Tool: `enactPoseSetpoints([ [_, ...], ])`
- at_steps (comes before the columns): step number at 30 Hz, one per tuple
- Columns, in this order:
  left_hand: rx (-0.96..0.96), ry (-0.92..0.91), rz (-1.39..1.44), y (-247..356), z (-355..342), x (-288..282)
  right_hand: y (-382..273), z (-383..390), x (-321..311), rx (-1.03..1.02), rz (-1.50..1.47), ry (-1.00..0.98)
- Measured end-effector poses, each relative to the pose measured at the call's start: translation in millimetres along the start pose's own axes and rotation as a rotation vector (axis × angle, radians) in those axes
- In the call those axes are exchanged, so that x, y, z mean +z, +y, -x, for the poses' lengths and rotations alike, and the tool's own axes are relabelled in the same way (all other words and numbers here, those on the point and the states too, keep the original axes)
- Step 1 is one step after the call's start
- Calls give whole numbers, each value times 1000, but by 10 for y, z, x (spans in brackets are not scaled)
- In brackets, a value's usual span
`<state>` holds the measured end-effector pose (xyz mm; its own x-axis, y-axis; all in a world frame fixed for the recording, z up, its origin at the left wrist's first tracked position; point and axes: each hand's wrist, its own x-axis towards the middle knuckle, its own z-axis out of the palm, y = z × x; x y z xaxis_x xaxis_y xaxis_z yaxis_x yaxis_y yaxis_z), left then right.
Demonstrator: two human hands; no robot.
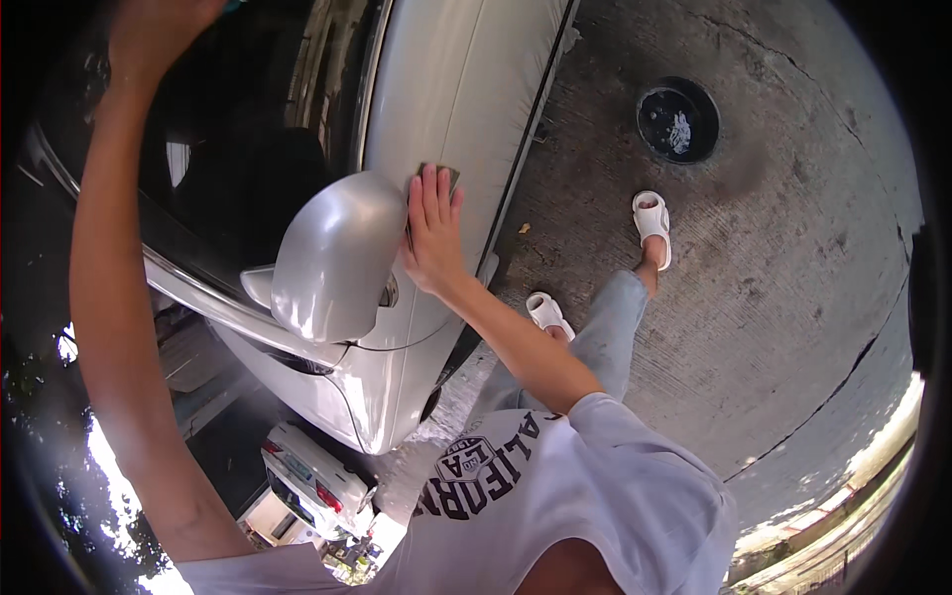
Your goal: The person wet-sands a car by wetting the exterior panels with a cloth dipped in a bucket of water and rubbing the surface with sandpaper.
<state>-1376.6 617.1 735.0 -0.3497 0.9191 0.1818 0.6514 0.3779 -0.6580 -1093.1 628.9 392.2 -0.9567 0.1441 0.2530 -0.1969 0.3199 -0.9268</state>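
**Dark pad [454, 179] against silver car [426, 89]**

The right hand [433, 226] grasps the pad, its visible corner at the hand's 1 o'clock; mirror [332, 258] at 8 o'clock, black bucket [712, 114] at 2 o'clock. Left hand [164, 30], cropped at the view's 10 o'clock: cannot tell its grip.

At six o'clock, the white shirt [645, 481] carries readable dark print: large block capitals [496, 483] curving beside a many-sided badge [471, 461] with smaller characters inside.
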Motion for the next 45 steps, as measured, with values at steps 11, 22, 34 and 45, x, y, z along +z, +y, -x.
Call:
enactPoseSetpoints([
  [11,17,-449,248,844,1865,-969,-421,435,264,114,56,7],
  [22,-463,367,7,670,2398,-793,-143,-883,-141,-29,42,321],
  [34,-365,383,-115,662,2216,-793,-41,-717,-203,-53,141,312],
  [45,-179,-158,228,1801,3008,-1114,-586,1463,589,60,56,-147],
])
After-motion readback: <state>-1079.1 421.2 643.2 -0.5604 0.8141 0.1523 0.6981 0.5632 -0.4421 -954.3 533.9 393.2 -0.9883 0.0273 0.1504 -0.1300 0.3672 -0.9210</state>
